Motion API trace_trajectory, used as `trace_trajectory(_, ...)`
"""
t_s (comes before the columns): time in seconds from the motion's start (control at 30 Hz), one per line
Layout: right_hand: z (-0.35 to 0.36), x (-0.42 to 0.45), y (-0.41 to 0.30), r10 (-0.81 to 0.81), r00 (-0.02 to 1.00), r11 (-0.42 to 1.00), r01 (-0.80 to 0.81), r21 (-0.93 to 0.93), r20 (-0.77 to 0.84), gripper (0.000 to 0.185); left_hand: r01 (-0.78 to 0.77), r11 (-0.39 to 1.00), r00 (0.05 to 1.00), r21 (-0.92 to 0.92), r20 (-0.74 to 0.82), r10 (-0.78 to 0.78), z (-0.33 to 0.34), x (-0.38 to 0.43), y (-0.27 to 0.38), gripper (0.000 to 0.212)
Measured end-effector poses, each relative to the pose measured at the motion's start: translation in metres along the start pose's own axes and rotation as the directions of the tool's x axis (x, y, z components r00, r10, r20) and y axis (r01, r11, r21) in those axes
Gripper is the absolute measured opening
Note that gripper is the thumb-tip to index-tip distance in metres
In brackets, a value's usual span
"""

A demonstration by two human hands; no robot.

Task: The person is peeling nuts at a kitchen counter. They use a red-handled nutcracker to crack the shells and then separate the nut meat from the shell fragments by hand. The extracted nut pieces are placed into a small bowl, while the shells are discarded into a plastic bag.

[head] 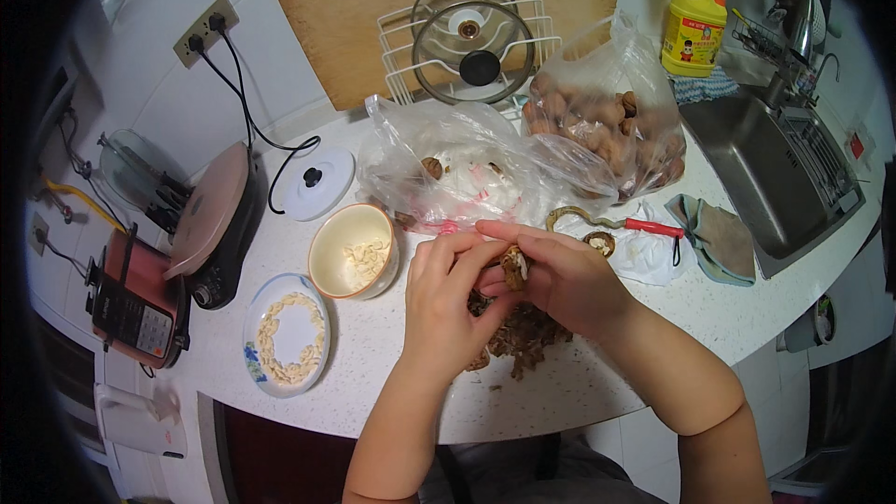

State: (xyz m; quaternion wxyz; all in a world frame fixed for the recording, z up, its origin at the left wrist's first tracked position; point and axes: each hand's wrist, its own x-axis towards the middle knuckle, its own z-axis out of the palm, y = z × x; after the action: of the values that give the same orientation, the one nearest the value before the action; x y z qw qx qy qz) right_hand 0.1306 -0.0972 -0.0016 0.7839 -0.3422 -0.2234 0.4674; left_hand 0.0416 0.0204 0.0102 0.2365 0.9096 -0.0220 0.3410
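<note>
Between my left hand [448, 287] and my right hand [570, 280] is a cracked walnut piece [516, 268], its pale kernel showing inside the brown shell. Fingers of both hands close around it. Below them a heap of broken walnut shells and skins [528, 336] lies on the counter, partly covered by my hands. To the left stands a cream bowl [323, 252] with peeled walnut kernels [367, 260] in it. A blue-rimmed plate [290, 343] carries a ring of pale kernels [269, 357]. An opened walnut half [600, 243] rests beyond my right hand, near a red-handled curved tool [651, 227].
A plastic bag of whole walnuts [602, 133] stands behind, beside a crumpled plastic bag [469, 161]. A cloth [717, 241] lies near the steel sink [756, 175]. At left are a white lid [318, 185], an electric griddle [217, 224] and a cooker [136, 308]. Glass lids [474, 31] lean on a rack.
</note>
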Motion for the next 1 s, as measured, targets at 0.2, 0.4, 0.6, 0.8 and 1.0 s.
trace_trajectory(0.2, 0.004, 0.0, -0.006, -0.021, 0.997, 0.987, 0.032, -0.156, 0.073, 0.04, 0.015, 0.993, 0.999, -0.119, -0.047, -0.02, 0.001, -0.002, -0.005, 0.042)
trace_trajectory(0.4, 0.0, 0.001, -0.005, -0.019, 0.994, 0.927, 0.059, -0.37, 0.11, 0.043, 0.018, 0.987, 0.999, -0.158, -0.026, -0.022, -0.001, 0.0, 0.001, 0.043)
trace_trajectory(0.6, 0.01, 0.0, -0.003, 0.059, 0.998, 0.993, -0.056, -0.105, 0.031, 0.038, -0.024, 0.991, 0.999, -0.135, -0.05, 0.018, -0.001, -0.004, -0.005, 0.042)
trace_trajectory(0.8, -0.001, 0.003, 0.003, 0.11, 0.971, 0.994, -0.102, -0.047, 0.212, 0.035, 0.012, 0.988, 1.0, -0.155, -0.012, -0.014, -0.003, -0.002, 0.0, 0.038)
trace_trajectory(1.0, -0.004, 0.004, 0.003, 0.139, 0.931, 0.989, -0.147, -0.001, 0.337, 0.036, -0.103, 0.984, 0.995, -0.143, -0.015, 0.102, -0.005, -0.001, -0.005, 0.036)
